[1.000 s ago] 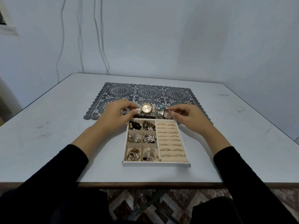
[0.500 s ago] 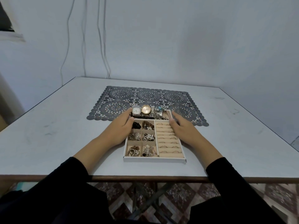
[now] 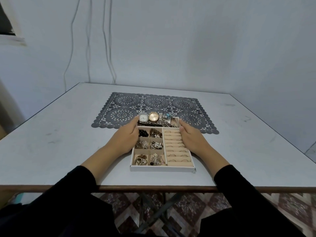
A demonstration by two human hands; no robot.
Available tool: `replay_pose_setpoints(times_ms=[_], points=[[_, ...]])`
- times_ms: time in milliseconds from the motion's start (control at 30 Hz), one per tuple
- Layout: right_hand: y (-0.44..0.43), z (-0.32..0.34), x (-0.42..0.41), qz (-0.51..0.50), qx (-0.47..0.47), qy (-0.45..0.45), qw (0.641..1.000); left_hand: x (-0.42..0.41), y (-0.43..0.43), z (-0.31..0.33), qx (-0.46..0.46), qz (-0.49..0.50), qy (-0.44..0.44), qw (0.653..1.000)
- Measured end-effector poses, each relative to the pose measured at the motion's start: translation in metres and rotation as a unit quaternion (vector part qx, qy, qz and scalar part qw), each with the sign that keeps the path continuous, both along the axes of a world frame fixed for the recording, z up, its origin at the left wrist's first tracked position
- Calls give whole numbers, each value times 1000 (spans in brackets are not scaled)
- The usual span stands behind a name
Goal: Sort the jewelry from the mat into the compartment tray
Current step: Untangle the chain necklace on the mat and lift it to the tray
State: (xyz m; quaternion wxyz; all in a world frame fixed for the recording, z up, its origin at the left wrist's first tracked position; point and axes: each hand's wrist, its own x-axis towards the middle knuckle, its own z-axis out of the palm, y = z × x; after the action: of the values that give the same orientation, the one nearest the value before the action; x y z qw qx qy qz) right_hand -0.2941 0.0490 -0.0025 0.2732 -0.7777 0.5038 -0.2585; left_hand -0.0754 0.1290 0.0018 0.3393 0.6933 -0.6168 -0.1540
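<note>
Left hand point(image 3: 125, 139), centre-left: fingers nearly straight, pressed against the left wall of the compartment tray point(image 3: 162, 168). Tray, frame centre, holds the jewelry point(image 3: 156, 145); its far end overlaps the mat point(image 3: 123, 101). Right hand point(image 3: 191, 139): fingers extended along the right wall.

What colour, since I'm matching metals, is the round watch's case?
The round watch is gold; head view.

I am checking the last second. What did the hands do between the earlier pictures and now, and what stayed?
Both hands left the watches at the far end of the tray and drew back toward the person. Now the left hand lies along the tray's left wall, the right hand along its right wall, fingers straight. The tray, jewelry, watches and mat look unmoved.
</note>
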Motion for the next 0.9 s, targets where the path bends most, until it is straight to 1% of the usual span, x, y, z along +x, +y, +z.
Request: replay_pose_setpoints(times_ms=[233,500,900], points=[[-7,-2,2,-3,-9,-2,1000,4,-9,-3,10,-1,0,1000],[-35,1,15,-3,-14,2,1000,13,-34,3,21,5,-9,1000],[-73,4,30,-13,-16,3,1000,26,-74,9,23,5,13,1000]])
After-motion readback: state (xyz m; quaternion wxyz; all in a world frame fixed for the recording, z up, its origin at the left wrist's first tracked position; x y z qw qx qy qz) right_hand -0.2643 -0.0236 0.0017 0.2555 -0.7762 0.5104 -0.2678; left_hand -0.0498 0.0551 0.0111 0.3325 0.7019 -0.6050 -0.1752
